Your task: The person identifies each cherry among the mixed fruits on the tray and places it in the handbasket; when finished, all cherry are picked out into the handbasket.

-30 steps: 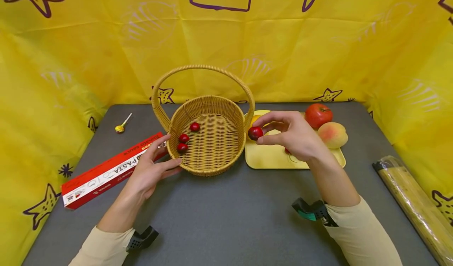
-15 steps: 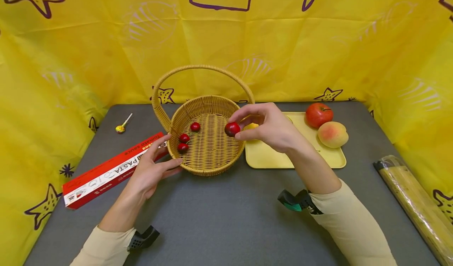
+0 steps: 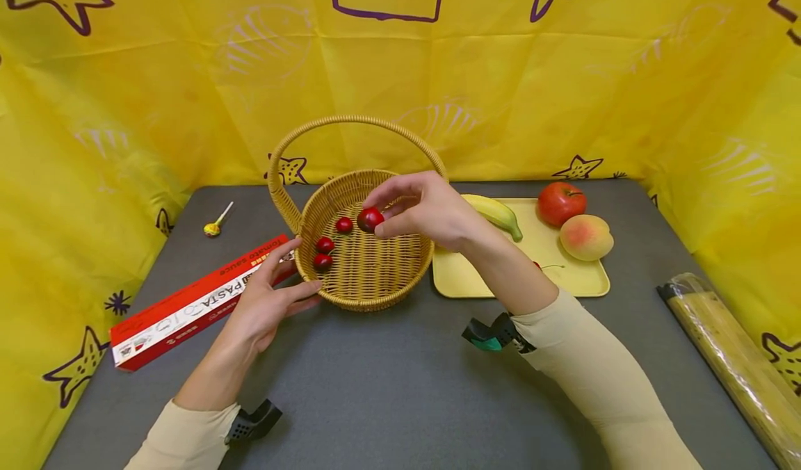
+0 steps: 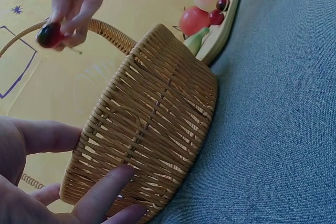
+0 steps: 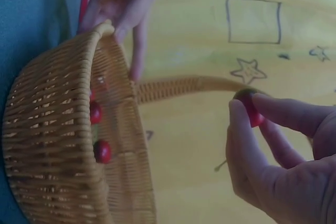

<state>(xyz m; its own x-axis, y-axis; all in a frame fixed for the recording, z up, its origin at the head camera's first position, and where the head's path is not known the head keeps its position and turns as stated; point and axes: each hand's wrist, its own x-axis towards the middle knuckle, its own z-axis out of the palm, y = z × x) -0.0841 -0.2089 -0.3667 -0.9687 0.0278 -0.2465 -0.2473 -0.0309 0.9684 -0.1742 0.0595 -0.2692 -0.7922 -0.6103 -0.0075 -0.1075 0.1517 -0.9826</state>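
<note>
A cherry [image 3: 370,220] is pinched between the thumb and fingertips of my right hand [image 3: 432,213], above the inside of the wicker basket [image 3: 375,303]. Its stem [image 5: 220,166] shows below the fingers in the right wrist view. My left hand [image 3: 265,306] holds the basket's left side, with the thumb at the rim and other fingers [image 4: 107,190] against the outer weave. Inside the basket, three cherries lie toward the left: one cherry [image 3: 344,225] farther back and two close together near the wall. The tall handle [image 3: 357,119] arches upright behind my right hand.
Right of the basket, a yellow tray [image 3: 463,286] bears a banana [image 3: 497,214], an apple [image 3: 562,204], a peach [image 3: 586,238] and cherries [image 4: 216,17]. A red pasta box [image 3: 200,303] and a lollipop [image 3: 213,229] lie left. A clear-wrapped pack [image 3: 726,359] lies far right.
My right hand has carried the cherry leftward from over the tray to over the basket, uncovering the banana. My left hand has stayed at the basket.
</note>
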